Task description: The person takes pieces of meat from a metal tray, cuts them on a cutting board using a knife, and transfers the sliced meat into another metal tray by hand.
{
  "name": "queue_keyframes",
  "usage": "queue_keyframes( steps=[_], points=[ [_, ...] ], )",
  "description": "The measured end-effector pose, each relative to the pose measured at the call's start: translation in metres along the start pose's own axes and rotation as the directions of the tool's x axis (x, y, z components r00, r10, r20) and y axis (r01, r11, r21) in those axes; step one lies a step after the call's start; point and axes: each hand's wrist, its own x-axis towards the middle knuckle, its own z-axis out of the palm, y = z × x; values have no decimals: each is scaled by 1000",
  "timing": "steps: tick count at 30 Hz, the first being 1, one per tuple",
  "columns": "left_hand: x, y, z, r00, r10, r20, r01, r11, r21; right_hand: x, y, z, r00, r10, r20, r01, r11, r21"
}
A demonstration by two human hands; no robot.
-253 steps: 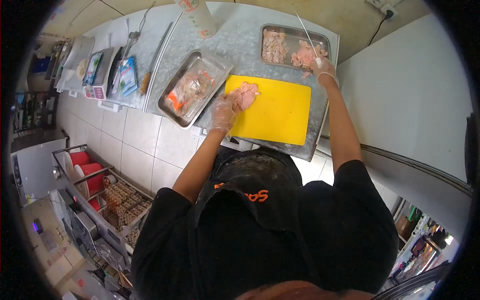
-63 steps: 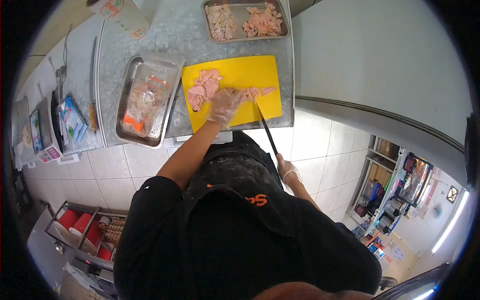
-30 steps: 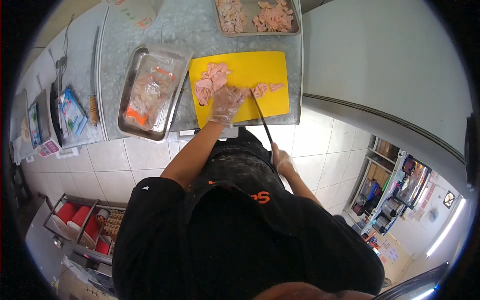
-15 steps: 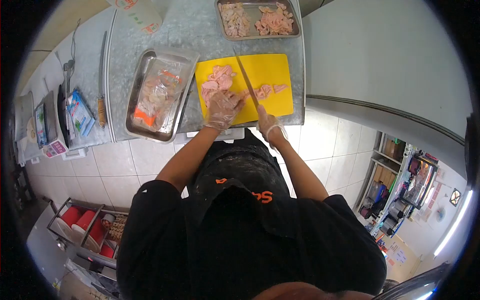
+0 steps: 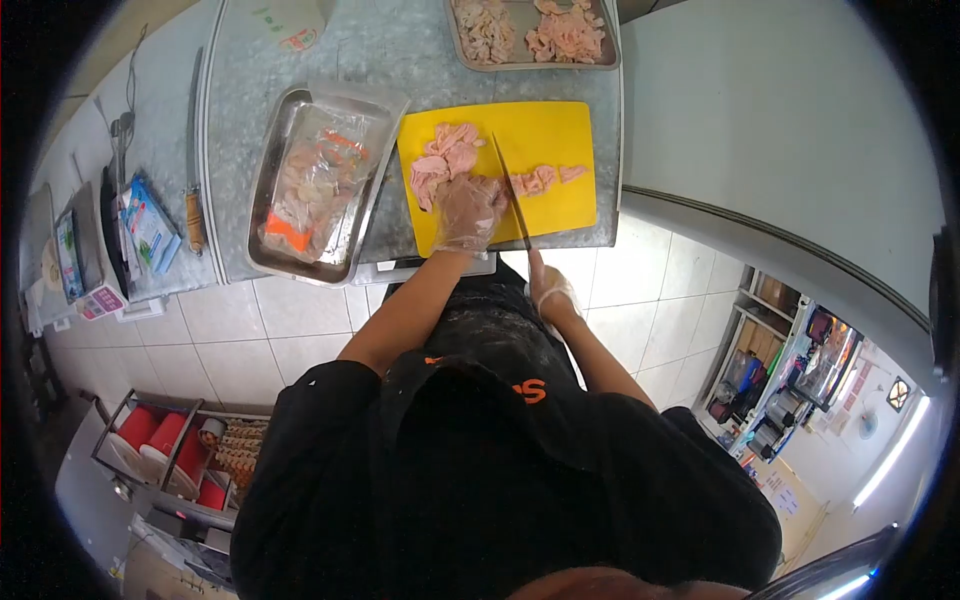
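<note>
In a clear plastic glove, my right hand (image 5: 549, 285) grips a long knife (image 5: 512, 192) by its handle, just off the near edge of the yellow cutting board (image 5: 560, 130). The blade lies across a strip of raw pink meat, which looks like chicken skin. My left hand (image 5: 470, 212), also gloved, presses on the strip with curled fingers, close to the blade. A pile of the same meat (image 5: 447, 155) lies beyond that hand. Right of the blade are cut pieces (image 5: 538, 180). The fingertips of my left hand are partly hidden.
Left of the board, a metal tray (image 5: 340, 245) holds bagged meat (image 5: 310, 185). Another tray (image 5: 540, 67) at the back carries two meat piles. A wooden-handled long blade (image 5: 194, 215) lies far left. A large pale panel (image 5: 780, 100) borders the counter's right side.
My right hand has drawn the knife back toward my body, and its blade stands steeper. My left hand has shifted right along the strip. The whole view has moved slightly.
</note>
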Motion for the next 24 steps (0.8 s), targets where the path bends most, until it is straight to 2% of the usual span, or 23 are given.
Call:
queue_keyframes(
  steps=[3, 5, 6, 8, 10, 11, 13, 14, 15, 16, 18, 20, 22, 23, 24],
  points=[
    [-1, -2, 0, 1000, 10, 1, -10, 1000, -15, 10, -5, 0, 999, -10, -36, 9, 1000, -8],
    [0, -1, 3, 1000, -18, 9, 19, 996, -93, 42, -7, 4, 962, -190, -197, 186, 982, -36],
    [1, 0, 1, 999, -44, 11, 45, 987, -152, 38, 0, 5, 964, -182, -196, 177, 983, -40],
    [1, 1, -4, 1000, -6, -3, 6, 996, -94, 29, 5, 5, 963, -254, -92, 242, 962, -123],
    [1, 0, 1, 996, -63, 58, 68, 994, -83, -11, 15, 10, 995, 56, -78, -49, 995, 85],
    [1, 0, 1, 997, -64, 52, 69, 994, -85, -20, 22, 10, 998, 29, -49, -29, 1000, 8],
    [0, -1, 4, 998, -60, -25, 57, 990, -129, -12, 24, 4, 993, -111, 32, 115, 979, -166],
    [-2, 0, 3, 998, -56, -11, 54, 989, -135, 6, 20, 2, 966, -257, 16, 252, 934, -251],
    [0, 1, 1, 998, -34, -48, 29, 994, -103, 25, 16, -1, 918, -397, 0, 372, 862, -344],
    [0, 2, 2, 996, -19, -86, 13, 997, -72, 59, 28, 18, 514, -787, -341, 627, 616, -477],
    [0, 4, -1, 995, -1, -99, -7, 997, -79, 42, -16, -10, 809, -554, -196, 475, 813, -337],
    [5, 9, -19, 997, -58, -59, 54, 996, -70, 41, 16, 14, 887, -437, -148, 383, 876, -293],
    [4, 0, -8, 994, -42, -100, 30, 993, -113, -7, 37, 21, 995, -81, -62, 79, 996, -41],
    [2, -3, 0, 991, -31, -132, 10, 987, -158, -31, 46, 24, 995, 102, -15, -101, 993, 55],
    [-1, -6, 5, 989, -34, -141, 10, 986, -166, -43, 67, 29, 984, 169, 60, -175, 979, 109]
  ],
)
